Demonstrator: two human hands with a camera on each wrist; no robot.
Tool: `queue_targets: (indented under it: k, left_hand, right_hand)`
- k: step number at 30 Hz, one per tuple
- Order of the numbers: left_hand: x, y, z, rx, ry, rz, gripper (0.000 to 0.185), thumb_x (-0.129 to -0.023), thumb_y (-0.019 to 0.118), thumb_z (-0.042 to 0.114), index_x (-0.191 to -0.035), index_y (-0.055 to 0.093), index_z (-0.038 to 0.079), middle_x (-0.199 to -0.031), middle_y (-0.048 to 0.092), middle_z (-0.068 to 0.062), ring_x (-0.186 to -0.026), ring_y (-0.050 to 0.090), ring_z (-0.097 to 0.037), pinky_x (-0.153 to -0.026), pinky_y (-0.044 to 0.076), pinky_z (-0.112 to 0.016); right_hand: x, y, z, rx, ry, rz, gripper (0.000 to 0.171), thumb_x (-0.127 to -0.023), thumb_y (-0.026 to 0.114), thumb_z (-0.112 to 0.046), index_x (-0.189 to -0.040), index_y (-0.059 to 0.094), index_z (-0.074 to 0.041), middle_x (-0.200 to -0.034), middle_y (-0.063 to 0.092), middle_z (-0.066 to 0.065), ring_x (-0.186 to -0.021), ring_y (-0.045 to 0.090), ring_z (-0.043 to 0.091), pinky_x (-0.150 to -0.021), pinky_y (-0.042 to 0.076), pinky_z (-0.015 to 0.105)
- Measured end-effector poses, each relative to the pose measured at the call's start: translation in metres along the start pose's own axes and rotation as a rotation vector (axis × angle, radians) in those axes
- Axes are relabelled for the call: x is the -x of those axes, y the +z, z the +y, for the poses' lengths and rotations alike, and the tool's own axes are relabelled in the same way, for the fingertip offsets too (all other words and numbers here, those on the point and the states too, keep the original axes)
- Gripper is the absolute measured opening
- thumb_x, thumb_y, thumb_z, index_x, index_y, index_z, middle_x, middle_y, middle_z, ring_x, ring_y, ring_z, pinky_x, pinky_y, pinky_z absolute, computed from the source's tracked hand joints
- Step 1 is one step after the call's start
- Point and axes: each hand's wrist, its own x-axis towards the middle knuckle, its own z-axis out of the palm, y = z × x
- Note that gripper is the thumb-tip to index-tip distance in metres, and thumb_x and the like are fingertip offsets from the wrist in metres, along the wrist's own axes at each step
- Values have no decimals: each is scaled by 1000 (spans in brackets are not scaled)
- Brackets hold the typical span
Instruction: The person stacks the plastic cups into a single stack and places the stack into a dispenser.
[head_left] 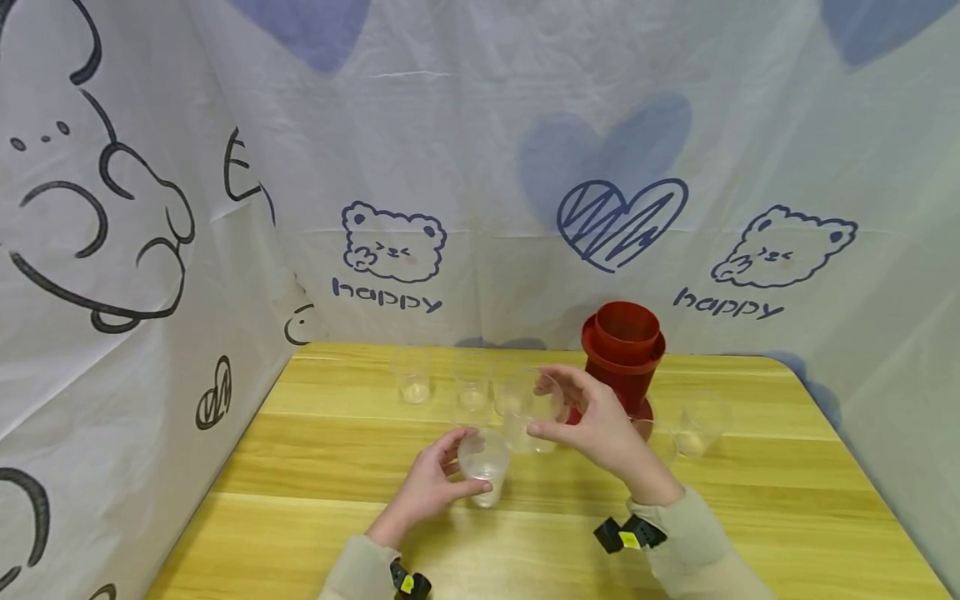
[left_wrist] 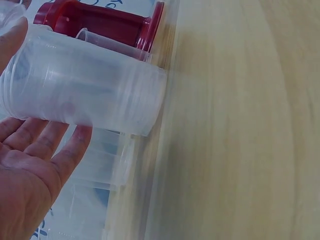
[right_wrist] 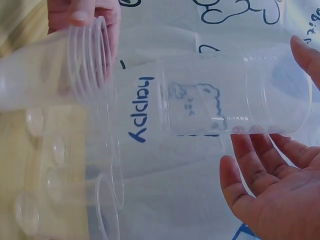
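Front-left of the red stand [head_left: 626,379], a person's left grip [head_left: 431,483] holds a cup stack [left_wrist: 85,82], the right grip [head_left: 600,425] a single cup [right_wrist: 240,95]; a loose hold could drop either, a low swing topple standing cups [head_left: 472,396] left of the stand.

Red container [head_left: 628,362] toward back of wooden table [head_left: 300,475]; white cloth [head_left: 480,125] behind, printed with hearts [head_left: 622,225], bear faces [head_left: 395,242].
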Motion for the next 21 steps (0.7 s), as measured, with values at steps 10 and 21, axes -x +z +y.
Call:
queue_targets:
  k: [10, 21]
  left_hand:
    - [0, -1, -3, 28, 9, -17, 72, -76, 85, 7, -138, 49, 2, -137, 53, -19, -120, 55, -33, -97, 50, -36]
    - [1, -3, 0, 22, -13, -27, 76, -78, 84, 12, -142, 45, -1, -136, 53, -22, -121, 55, -35, -98, 49, -39]
  right_hand:
    - [-15, 14, -3, -75, -53, -60, 68, -78, 84, -15, -136, 50, -6, -122, 63, 7, -114, 58, 27, -97, 47, 39]
    - [-13, 30, 4, -92, -19, -111, 65, -80, 84, -22, -135, 52, -6, -121, 63, 11, -113, 60, 28, -101, 45, 55]
